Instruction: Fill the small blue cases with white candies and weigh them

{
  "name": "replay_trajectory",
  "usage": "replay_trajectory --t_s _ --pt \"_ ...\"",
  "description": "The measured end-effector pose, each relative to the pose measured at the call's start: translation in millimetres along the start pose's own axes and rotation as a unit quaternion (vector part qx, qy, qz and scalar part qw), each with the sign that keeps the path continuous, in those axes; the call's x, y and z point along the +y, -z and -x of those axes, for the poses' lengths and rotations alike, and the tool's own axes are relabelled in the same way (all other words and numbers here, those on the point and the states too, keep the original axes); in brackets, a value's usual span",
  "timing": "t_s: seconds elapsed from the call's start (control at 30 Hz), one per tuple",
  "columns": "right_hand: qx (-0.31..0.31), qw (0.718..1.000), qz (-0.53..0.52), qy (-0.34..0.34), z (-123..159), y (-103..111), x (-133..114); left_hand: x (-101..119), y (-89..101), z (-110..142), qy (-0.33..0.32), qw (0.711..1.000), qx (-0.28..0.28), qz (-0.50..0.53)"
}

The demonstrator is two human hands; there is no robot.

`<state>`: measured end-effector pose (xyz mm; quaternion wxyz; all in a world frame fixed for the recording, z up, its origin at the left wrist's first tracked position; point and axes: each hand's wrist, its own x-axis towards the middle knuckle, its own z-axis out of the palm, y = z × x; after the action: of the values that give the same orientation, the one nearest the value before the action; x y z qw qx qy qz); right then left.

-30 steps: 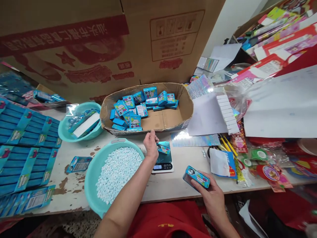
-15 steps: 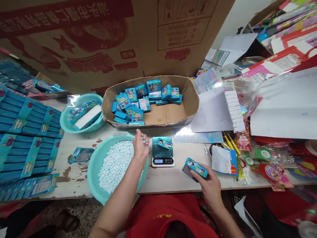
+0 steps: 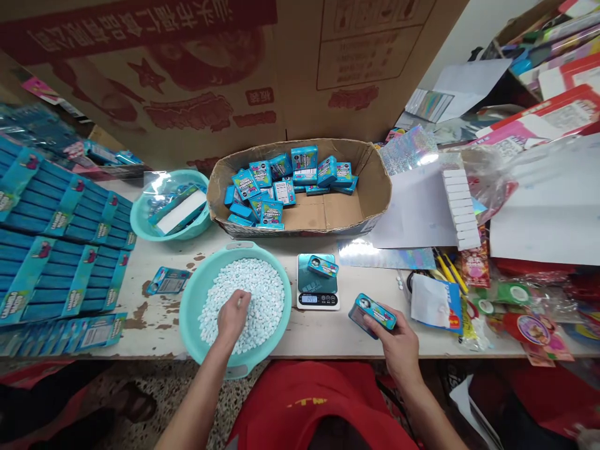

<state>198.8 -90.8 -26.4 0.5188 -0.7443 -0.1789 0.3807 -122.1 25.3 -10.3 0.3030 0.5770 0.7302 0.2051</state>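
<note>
In your right hand (image 3: 398,342) the fingers are clamped on a blue tin (image 3: 379,314) at the lower right of centre: a rounded oblong with a turquoise lid, a round picture at one end, pale lettering and darker sides. Your left hand (image 3: 233,319) is among small, pale blue-white candies (image 3: 265,290) left of centre, fingers curled; you cannot tell whether they grip any.

A matching smaller tin (image 3: 323,265) sits on a scale (image 3: 317,295), whose display digits are too small to read surely. Blue boxes (image 3: 272,214) at upper centre read "CARAMELO MACIZO". The carton (image 3: 281,75) behind carries red Chinese characters, upside down, and a star.

The candies are smooth and rounded, heaped in a round turquoise plastic basin (image 3: 186,319). The boxes lie in a rough-edged cardboard tray (image 3: 342,215); the white surface (image 3: 323,344) has worn, brownish patches.
</note>
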Motion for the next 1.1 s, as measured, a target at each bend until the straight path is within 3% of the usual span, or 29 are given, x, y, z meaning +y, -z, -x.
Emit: replay_trajectory --t_s 0.1,0.23,0.33,0.5,0.63,0.7,0.8,0.97,1.1 --pt "0.002 1.000 -0.006 -0.006 2 -3 -1 4 2.1 0 -0.116 0.983 0.012 -0.139" --pt "0.010 1.000 -0.013 -0.014 5 -3 -1 32 -4.8 -6 -0.247 0.958 0.058 -0.133" --pt "0.010 1.000 -0.016 -0.016 5 -1 3 69 -25.8 -10 -0.327 0.937 0.058 -0.110" --pt "0.012 1.000 -0.014 -0.001 3 3 10 132 -77.1 -9 -0.382 0.910 -0.002 -0.162" --pt "0.025 0.999 -0.022 0.002 2 7 8 157 -103.7 -9 -0.400 0.881 -0.038 -0.251" --pt "0.032 0.999 -0.022 -0.002 1 10 6 160 -106.4 -11 -0.400 0.875 -0.055 -0.266" --pt "0.043 0.999 -0.023 -0.006 -1 13 8 158 -99.0 -16 -0.370 0.896 -0.045 -0.239" --pt "0.048 0.999 -0.024 -0.010 -7 12 11 141 -73.0 -33 -0.322 0.935 -0.024 -0.145" --pt "0.036 0.999 -0.016 -0.010 -10 8 7 116 -47.9 -44 -0.301 0.951 0.007 -0.066"
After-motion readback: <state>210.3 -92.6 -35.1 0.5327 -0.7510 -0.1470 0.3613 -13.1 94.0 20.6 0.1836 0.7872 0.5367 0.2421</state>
